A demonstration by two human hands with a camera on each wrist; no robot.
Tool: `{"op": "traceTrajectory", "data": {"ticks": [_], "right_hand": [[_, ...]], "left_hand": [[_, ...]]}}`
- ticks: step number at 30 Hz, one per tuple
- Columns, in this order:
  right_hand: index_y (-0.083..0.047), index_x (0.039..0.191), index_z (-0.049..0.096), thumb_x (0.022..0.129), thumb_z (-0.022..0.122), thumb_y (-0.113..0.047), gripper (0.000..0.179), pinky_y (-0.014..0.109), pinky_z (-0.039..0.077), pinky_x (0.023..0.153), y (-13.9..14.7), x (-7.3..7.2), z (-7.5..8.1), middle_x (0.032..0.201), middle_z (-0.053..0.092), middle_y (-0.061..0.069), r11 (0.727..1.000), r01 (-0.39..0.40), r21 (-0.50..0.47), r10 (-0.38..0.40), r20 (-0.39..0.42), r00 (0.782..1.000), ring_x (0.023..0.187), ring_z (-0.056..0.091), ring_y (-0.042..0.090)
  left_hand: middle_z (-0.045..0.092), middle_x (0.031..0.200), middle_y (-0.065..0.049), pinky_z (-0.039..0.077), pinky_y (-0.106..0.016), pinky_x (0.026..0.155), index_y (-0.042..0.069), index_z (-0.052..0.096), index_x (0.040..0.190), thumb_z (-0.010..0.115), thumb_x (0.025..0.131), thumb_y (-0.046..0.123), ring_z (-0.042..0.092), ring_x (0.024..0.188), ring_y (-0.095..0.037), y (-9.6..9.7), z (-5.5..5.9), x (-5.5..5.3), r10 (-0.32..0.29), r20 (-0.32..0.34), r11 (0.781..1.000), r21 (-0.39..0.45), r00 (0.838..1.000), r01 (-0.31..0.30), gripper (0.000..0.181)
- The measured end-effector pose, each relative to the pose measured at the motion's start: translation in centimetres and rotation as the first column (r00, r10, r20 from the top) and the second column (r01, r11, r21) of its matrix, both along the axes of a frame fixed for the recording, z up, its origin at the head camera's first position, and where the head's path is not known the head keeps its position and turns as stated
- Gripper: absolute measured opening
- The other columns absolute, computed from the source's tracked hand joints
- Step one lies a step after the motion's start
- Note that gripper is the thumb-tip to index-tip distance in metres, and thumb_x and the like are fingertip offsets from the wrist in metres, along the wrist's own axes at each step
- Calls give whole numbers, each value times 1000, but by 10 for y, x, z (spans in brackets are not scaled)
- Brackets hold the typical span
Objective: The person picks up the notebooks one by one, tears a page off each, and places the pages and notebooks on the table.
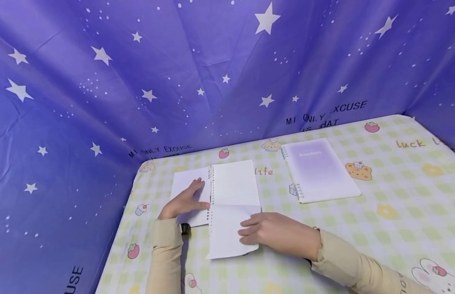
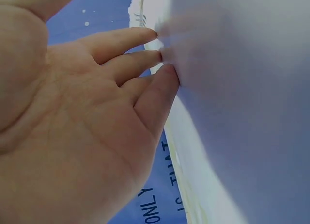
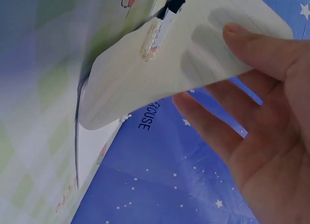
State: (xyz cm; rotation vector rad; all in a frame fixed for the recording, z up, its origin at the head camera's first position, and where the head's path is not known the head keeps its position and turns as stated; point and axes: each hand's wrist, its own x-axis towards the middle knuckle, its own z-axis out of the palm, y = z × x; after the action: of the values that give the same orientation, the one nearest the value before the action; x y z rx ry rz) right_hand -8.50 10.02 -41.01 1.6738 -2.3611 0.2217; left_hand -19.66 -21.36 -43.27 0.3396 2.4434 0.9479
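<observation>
An open spiral notebook (image 1: 235, 183) lies on the table, with a lined page showing on its right side. My left hand (image 1: 185, 200) rests on the blank left side (image 1: 183, 177), its fingers fairly straight and the thumb near the rings. In the left wrist view, the fingertips (image 2: 167, 73) of that hand touch the white surface. Over the lower part of the right side lies a white sheet (image 1: 229, 241) with a holed left edge. My right hand (image 1: 271, 232) pinches its right edge; the right wrist view shows the thumb on the lined face of the curved sheet (image 3: 131, 83).
A purple spiral notebook (image 1: 323, 171) marked "freedom" lies closed to the right. The table has a green checked cloth (image 1: 400, 237). A blue star-patterned curtain (image 1: 213, 110) hangs behind. A narrow item with a dark part (image 3: 178, 3) shows beside the sheet; its kind is unclear.
</observation>
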Motion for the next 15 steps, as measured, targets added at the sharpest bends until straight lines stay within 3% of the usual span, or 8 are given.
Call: {"op": "traceTrajectory", "data": {"ticks": [6, 11, 15], "right_hand": [[-25, 111, 76, 84, 73, -7, 32, 28, 50, 102, -6, 6, -3, 117, 71, -13, 999, -33, 43, 37, -79, 996, 115, 64, 7], [-29, 96, 73, 83, 74, -10, 24, 32, 53, 100, -13, 12, -5, 110, 70, -19, 993, -76, 90, 89, -154, 984, 112, 64, 4], [-30, 91, 71, 82, 75, -10, 22, 32, 53, 98, -17, 15, -7, 106, 69, -20, 991, -85, 108, 102, -163, 981, 109, 64, 2]], "left_hand": [[7, 167, -13, 9, -55, 123, 4, 24, 157, 78, 87, 27, -2, 154, -31, 0, 0, 2, 0, -8, 1000, -12, 1000, 0, 92], [7, 167, -13, 8, -54, 124, 3, 25, 157, 78, 86, 27, -1, 154, -31, 0, 0, 1, -3, -14, 1000, -14, 1000, 3, 92], [7, 167, -12, 8, -54, 124, 3, 25, 156, 79, 86, 26, -1, 154, -31, 1, 0, 1, 2, -14, 1000, -11, 1000, -3, 92]]}}
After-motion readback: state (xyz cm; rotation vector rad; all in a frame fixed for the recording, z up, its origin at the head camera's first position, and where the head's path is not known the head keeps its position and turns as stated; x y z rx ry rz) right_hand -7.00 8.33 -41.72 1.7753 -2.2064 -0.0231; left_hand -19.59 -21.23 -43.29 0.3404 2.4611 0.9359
